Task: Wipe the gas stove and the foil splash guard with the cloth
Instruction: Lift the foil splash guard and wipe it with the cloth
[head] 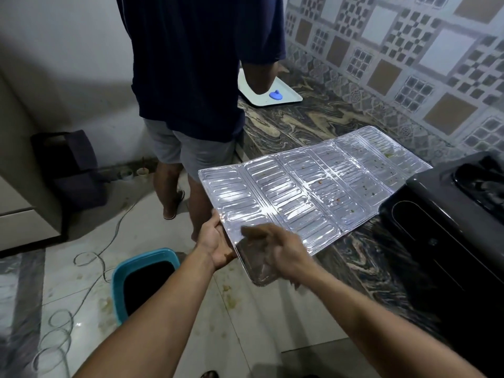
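Note:
The silver foil splash guard lies flat on the marbled counter, with its near end sticking out past the counter edge. Food specks dot its far panels. My left hand grips the guard's near left edge from below, thumb on top. My right hand is over the near corner of the foil, blurred, with fingers stretched toward the left. No cloth is visible in either hand. The black gas stove stands on the counter at the right, its left edge over the guard's far corner.
Another person stands close ahead at the counter, over a white tray with a blue object. A teal bin sits on the floor below my arms. A cable loops across the stained tiles, and a dark bag leans at the left.

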`<state>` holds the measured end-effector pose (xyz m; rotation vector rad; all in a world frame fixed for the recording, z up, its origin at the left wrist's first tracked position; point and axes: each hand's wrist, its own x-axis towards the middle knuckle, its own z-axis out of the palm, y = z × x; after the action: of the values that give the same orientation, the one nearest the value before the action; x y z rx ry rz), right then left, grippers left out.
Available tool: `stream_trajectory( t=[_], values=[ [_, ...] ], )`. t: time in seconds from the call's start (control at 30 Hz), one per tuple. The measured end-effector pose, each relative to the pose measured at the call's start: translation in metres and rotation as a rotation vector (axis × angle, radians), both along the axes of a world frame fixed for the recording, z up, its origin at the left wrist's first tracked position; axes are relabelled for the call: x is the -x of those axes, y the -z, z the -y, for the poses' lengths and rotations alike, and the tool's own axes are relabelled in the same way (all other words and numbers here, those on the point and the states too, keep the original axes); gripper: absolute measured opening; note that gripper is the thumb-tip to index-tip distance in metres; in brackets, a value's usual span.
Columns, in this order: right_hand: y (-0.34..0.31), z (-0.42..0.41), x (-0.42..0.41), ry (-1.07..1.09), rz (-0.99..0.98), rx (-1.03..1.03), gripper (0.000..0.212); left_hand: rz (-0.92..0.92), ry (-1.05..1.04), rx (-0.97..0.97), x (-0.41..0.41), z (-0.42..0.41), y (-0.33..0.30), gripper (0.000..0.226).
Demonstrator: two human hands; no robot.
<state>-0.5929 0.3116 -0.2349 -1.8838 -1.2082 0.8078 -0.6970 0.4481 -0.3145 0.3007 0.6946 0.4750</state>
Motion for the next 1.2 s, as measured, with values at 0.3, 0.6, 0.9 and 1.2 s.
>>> stream_trajectory(
  t=[0.3, 0.6, 0.9, 1.2],
  values=[
    [0.011, -0.078, -0.102, 0.348, 0.394, 0.090, 0.040, -0.161, -0.145, -0.030, -0.002, -0.026, -0.001, 0.026],
    [0.067, -0.059, 0.012, -0.126, 0.180, -0.060, 0.049, -0.213, -0.140, 0.030, -0.007, -0.033, 0.010, 0.033],
    [0.021, -0.041, 0.019, 0.228, -0.102, -0.225, 0.027, -0.135, -0.063, 0.053, 0.003, -0.036, 0.018, 0.041],
    [0.043, -0.004, 0.032, -0.053, 0.034, -0.078, 0.050, -0.012, 0.095, 0.046, 0.005, -0.032, 0.010, 0.057]
  ],
)
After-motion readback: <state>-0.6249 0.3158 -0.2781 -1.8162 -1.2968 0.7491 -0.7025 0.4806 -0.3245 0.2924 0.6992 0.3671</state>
